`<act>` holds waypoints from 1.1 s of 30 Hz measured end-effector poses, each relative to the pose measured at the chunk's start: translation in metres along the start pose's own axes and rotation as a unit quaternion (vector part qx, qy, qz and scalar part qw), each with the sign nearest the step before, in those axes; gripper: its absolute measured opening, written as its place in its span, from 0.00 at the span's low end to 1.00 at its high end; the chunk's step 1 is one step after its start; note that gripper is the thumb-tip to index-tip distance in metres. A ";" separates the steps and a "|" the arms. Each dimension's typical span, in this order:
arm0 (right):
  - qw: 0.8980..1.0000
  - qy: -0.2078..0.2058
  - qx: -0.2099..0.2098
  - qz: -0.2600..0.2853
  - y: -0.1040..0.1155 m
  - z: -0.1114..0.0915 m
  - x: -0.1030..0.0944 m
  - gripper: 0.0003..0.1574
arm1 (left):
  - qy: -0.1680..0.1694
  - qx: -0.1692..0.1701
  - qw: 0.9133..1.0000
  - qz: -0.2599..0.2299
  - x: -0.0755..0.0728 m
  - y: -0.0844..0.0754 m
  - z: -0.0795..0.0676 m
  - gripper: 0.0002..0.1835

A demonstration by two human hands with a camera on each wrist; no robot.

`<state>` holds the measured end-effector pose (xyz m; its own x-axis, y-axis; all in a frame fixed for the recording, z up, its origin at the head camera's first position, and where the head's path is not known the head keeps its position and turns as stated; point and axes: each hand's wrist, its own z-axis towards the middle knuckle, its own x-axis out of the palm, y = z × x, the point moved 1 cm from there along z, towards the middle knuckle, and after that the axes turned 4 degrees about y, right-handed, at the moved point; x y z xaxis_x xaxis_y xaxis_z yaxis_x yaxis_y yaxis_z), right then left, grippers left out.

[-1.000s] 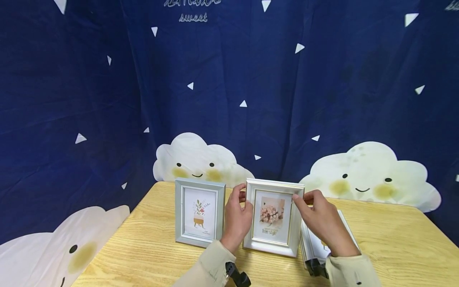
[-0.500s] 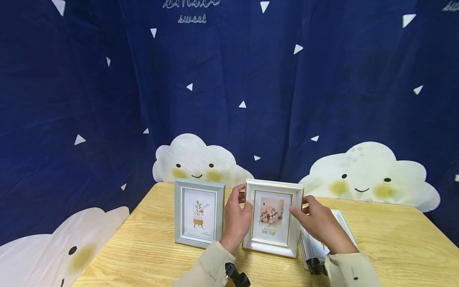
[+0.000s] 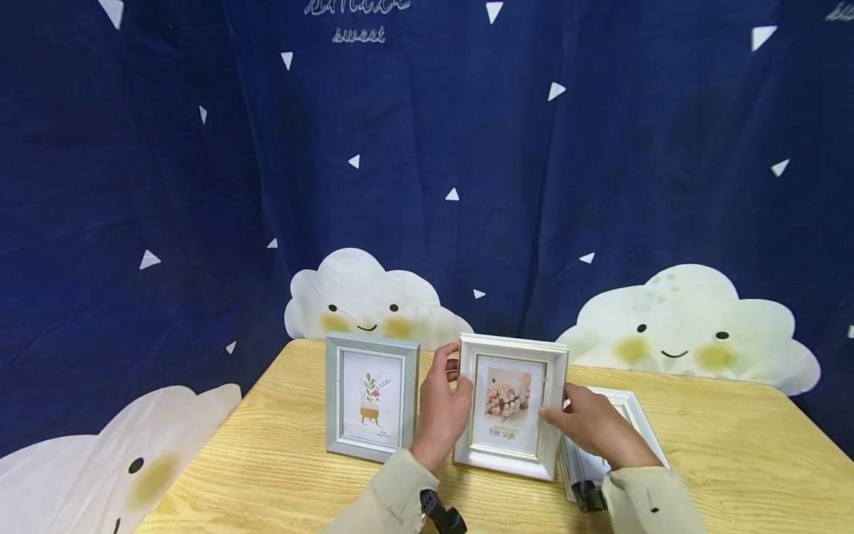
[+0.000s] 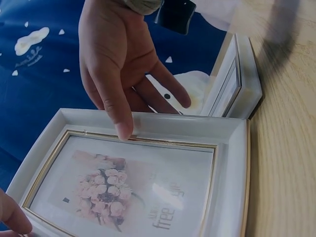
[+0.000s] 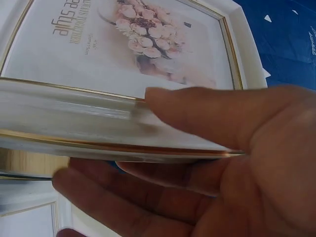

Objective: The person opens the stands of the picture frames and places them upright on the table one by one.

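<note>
Head view: white frame (image 3: 510, 404), near-upright beside grey frame (image 3: 372, 406), is pinched at both sides by left hand (image 3: 442, 409) and right hand (image 3: 603, 428), the right grip lowered from upper corner, support seemingly steadier.

The head view looks forward and down from in front of the white photo frame (image 3: 510, 406); much nearer, the left-wrist view faces the frame's front, the right-wrist view its right edge, both turned sideways, all three sharing its rose print (image 3: 507, 397).
</note>
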<state>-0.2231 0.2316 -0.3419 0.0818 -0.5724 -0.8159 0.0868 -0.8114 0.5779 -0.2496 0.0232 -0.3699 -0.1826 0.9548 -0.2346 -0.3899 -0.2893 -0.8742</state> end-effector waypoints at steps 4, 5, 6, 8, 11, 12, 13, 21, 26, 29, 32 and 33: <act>1.000 0.001 -0.003 0.020 0.000 0.000 0.002 0.25 | 0.003 -0.001 1.000 0.004 0.001 0.001 -0.001 0.25; 1.000 0.001 -0.004 0.023 0.000 0.000 0.002 0.24 | 0.002 0.002 1.000 0.006 0.002 0.001 0.000 0.25; 1.000 0.002 -0.005 0.023 0.000 0.000 0.002 0.24 | 0.002 0.004 1.000 0.005 0.002 0.002 0.000 0.25; 1.000 0.003 -0.008 0.021 0.000 -0.001 0.002 0.22 | 0.004 0.003 1.000 0.001 0.002 0.002 -0.001 0.26; 1.000 -0.005 -0.014 0.008 -0.001 -0.001 0.002 0.20 | 0.010 -0.004 1.000 -0.001 0.002 0.002 -0.001 0.26; 1.000 -0.010 -0.016 0.002 -0.001 -0.001 0.001 0.20 | 0.013 -0.008 1.000 -0.002 0.002 0.001 -0.001 0.26; 1.000 -0.015 -0.018 -0.003 -0.001 -0.001 0.000 0.20 | 0.015 -0.011 1.000 -0.004 0.001 0.001 0.000 0.27; 0.998 -0.061 -0.026 -0.022 0.001 -0.005 -0.010 0.19 | 0.031 -0.010 0.998 -0.049 -0.004 -0.012 0.003 0.29; 0.995 -0.087 -0.021 -0.033 0.007 -0.009 -0.016 0.21 | 0.035 0.009 0.994 -0.107 -0.006 -0.019 0.003 0.27; 0.993 -0.107 -0.027 -0.033 0.012 -0.012 -0.020 0.23 | 0.039 0.032 0.988 -0.148 -0.009 -0.023 0.004 0.26; 0.991 -0.127 -0.036 -0.028 0.017 -0.016 -0.022 0.23 | 0.052 0.052 0.980 -0.184 -0.013 -0.027 0.004 0.28; 0.990 -0.134 -0.040 -0.026 0.019 -0.018 -0.023 0.22 | 0.056 0.057 0.978 -0.191 -0.015 -0.028 0.005 0.28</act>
<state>-0.2059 0.2315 -0.3117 -0.1904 -0.5492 -0.8137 0.1624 -0.8351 0.5256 -0.2401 0.0167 -0.3402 0.0938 0.9944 0.0498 -0.5096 0.0909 -0.8556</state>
